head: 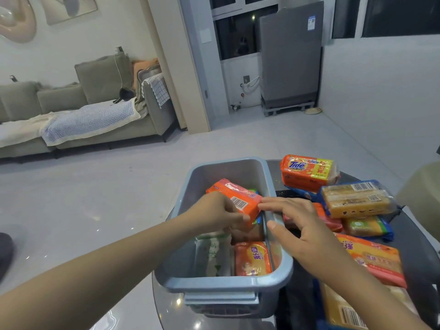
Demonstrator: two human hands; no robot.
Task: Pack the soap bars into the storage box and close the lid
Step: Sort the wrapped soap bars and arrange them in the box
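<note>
The topmost pack on the pile (309, 171) reads "Tide" in blue letters on orange and yellow wrap, with some Chinese characters beside it. Nearer the person, a long orange pack (373, 258) shows "KEON" along its edge, and the same word sits on the orange bar (253, 258) lying flat in the near right corner of the storage box (223, 282). A pale green-printed bar (213, 253) lies to its left.

The left hand (219, 214) reaches in over the box from the left, its grip pinching an orange soap bar (238, 198) by its near end. That bar is tilted, barcode side up, its long axis running from far left to near right, above the bars already inside. The right hand (300, 225) hovers palm down over the box's right rim, fingers spread and loose, fingertips just beside the held bar. The open grey-blue box sits on a dark glass counter (414, 234), loose packs heaped to its right.
</note>
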